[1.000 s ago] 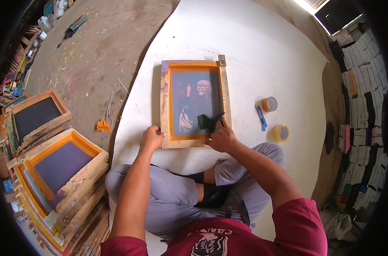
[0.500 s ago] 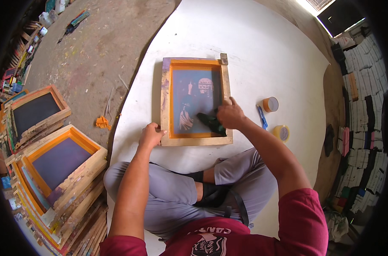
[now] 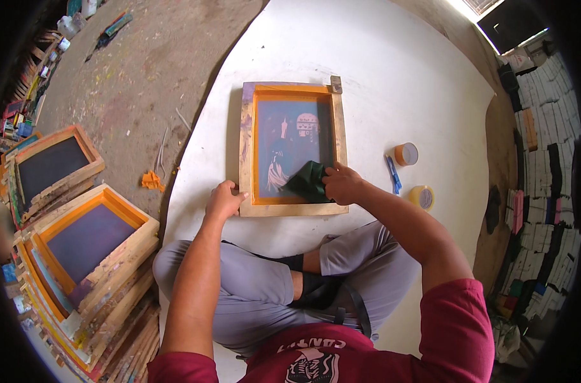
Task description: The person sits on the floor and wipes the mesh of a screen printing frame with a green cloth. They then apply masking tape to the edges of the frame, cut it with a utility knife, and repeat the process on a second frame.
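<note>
A wooden screen-printing frame (image 3: 246, 143) lies on the white sheet in front of my crossed legs. Orange tape lines its inner edges, and its blue-grey mesh (image 3: 271, 118) carries a pale stencil image. My left hand (image 3: 225, 199) grips the frame's near left corner, thumb on the wood. In my right hand (image 3: 343, 183), at the near right part of the frame, is a dark green cloth (image 3: 308, 182). The cloth spreads over the near right area of the mesh and covers part of the image.
Right of the frame are a brown tape roll (image 3: 406, 154), a blue cutter (image 3: 393, 175) and a clear yellowish tape roll (image 3: 422, 198). Stacked screen frames (image 3: 111, 252) stand at my left. An orange scrap (image 3: 152, 181) lies on the floor; bundled stacks (image 3: 542, 159) line the right side.
My right hand has shifted slightly down and left, and the green cloth now spreads wider and bunches higher over the mesh. The left hand keeps its hold on the frame.
</note>
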Available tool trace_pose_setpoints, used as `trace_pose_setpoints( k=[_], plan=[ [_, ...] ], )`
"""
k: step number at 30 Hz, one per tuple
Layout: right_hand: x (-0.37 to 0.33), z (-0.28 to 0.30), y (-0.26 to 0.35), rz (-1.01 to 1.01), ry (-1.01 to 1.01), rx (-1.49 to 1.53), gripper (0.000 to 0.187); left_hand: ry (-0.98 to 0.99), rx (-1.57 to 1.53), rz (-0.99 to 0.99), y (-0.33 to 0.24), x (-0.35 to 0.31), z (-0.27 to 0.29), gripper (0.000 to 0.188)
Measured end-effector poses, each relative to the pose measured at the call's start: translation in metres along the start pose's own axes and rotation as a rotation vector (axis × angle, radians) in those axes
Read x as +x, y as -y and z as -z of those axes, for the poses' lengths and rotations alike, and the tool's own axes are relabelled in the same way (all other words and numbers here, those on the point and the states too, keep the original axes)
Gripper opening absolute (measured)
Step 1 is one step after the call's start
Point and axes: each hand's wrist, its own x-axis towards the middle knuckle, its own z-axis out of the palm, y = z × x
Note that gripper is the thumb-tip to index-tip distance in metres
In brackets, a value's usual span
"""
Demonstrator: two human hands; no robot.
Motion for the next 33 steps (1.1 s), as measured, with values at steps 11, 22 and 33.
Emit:
trace_pose_setpoints(
  k=[11, 22, 33],
  plan=[
    [-0.002, 0.001, -0.006, 0.032, 0.011, 0.036, 0.017, 0.006, -0.029, 0.014, 0.008, 0.004, -0.005, 0.040],
    [0.028, 0.019, 0.005, 0.078, 0.129, -0.257, 0.019, -0.025, 0.037, 0.054, 0.000, -0.005, -0.004, 0.039],
    [0.011, 0.010, 0.012, 0.051, 0.089, 0.036, 0.027, -0.024, 0.020, 0.035, 0.013, 0.009, -0.010, 0.040]
  ],
)
